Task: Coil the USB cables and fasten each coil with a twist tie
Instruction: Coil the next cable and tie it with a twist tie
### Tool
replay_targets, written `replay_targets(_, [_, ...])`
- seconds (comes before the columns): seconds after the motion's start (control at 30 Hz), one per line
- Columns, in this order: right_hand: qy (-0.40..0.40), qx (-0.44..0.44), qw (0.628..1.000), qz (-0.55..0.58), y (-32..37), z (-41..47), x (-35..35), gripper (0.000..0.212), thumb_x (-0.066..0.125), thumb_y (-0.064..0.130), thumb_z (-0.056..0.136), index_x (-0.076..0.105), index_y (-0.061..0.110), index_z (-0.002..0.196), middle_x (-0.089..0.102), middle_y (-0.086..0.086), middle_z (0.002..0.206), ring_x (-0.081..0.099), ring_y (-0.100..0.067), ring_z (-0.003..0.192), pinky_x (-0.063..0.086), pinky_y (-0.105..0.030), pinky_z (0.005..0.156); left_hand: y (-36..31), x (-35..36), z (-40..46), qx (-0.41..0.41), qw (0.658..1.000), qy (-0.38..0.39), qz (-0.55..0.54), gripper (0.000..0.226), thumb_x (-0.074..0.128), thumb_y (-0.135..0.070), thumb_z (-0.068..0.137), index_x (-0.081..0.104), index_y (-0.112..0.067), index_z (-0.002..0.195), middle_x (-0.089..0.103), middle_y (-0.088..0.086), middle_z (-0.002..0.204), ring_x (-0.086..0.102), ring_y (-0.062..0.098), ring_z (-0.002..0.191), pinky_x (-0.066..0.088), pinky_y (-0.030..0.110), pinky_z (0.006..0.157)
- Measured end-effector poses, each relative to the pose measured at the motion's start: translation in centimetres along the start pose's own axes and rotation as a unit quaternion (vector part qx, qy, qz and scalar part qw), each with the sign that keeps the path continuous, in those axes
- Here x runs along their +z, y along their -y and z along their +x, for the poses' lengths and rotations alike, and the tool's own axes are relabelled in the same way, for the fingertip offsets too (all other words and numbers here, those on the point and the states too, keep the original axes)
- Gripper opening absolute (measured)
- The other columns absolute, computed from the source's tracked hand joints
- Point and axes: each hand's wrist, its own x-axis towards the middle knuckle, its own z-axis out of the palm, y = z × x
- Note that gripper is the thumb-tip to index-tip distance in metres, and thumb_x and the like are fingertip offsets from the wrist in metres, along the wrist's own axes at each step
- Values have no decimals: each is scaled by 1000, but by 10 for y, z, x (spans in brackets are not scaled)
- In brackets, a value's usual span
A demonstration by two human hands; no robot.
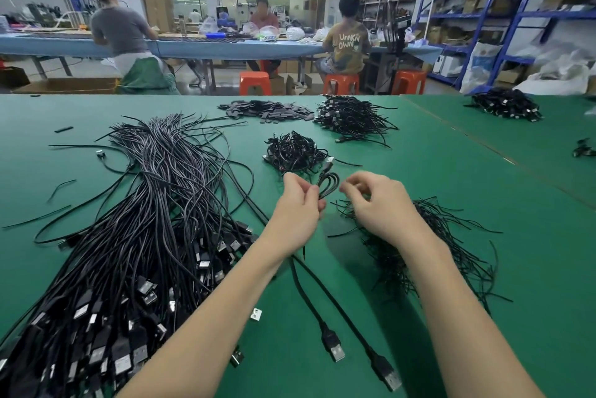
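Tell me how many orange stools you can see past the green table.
3. One orange stool stands left, one under the seated person in the printed shirt, one right by the shelving. Others may be hidden.

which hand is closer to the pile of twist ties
Right. The right hand hovers at the near-left edge of the twist tie pile; the left hand is farther left, gripping the cable coil.

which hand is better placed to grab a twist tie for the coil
Likely the right hand: it holds nothing and hovers over the twist tie pile, while the left hand pinches the small coil.
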Motion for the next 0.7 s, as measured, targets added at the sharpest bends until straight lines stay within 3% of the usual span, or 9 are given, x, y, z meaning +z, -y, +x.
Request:
replay_targets(0.07, [54,-5,986,-159,-1,-3,-5,17,60,29,92,73,39,98,61,16,88,61,-15,90,42,-26,71,0,-5,1,-14,999,-5,-46,16,38,-21,107,32,-20,92,54,0,80,45,2,53,37,19,49])
replay_targets(0.13, [103,21,969,-222,0,-6,-3,27,62,24,87,72,44,102,63,15,100,62,-16,99,47,-26,76,0,-7,1,-29,993,-13,-113,13,40,-17,106,34,-15,95,54,2,78,42,2,49,34,16,45])
replay_targets(0.2, [127,53,963,-230,0,-8,4,31,64,19,86,72,42,104,66,10,112,64,-19,104,52,-29,84,-2,-7,0,-40,983,-18,-180,12,40,-14,106,35,-14,95,51,3,76,39,5,49,30,16,43])
replay_targets(0.33, [86,106,970,-202,-5,-9,12,21,66,18,88,76,33,99,71,0,111,66,-26,101,51,-30,78,-6,-9,2,-42,966,-16,-253,14,41,-9,105,34,-14,94,48,3,74,34,8,52,26,17,43])
replay_targets(0.5, [65,88,971,-214,-7,-11,17,13,64,29,93,76,32,99,70,2,111,66,-26,100,50,-31,78,-8,-11,3,-43,959,-21,-278,16,40,-7,105,33,-13,93,48,3,73,34,7,51,25,16,42])
replay_targets(0.6, [1,39,997,-63,-3,-7,15,10,63,33,96,73,30,97,68,6,104,63,-15,91,52,-29,79,-8,-12,4,-37,961,-27,-274,16,40,-8,105,33,-14,92,48,3,72,34,7,51,25,16,41])
replay_targets(0.7, [-52,-3,984,169,13,-3,4,8,67,29,96,70,29,89,70,12,85,60,-1,67,47,-15,62,-6,-11,3,-24,969,-34,-245,17,40,-9,106,33,-14,92,49,2,71,35,7,50,26,16,42])
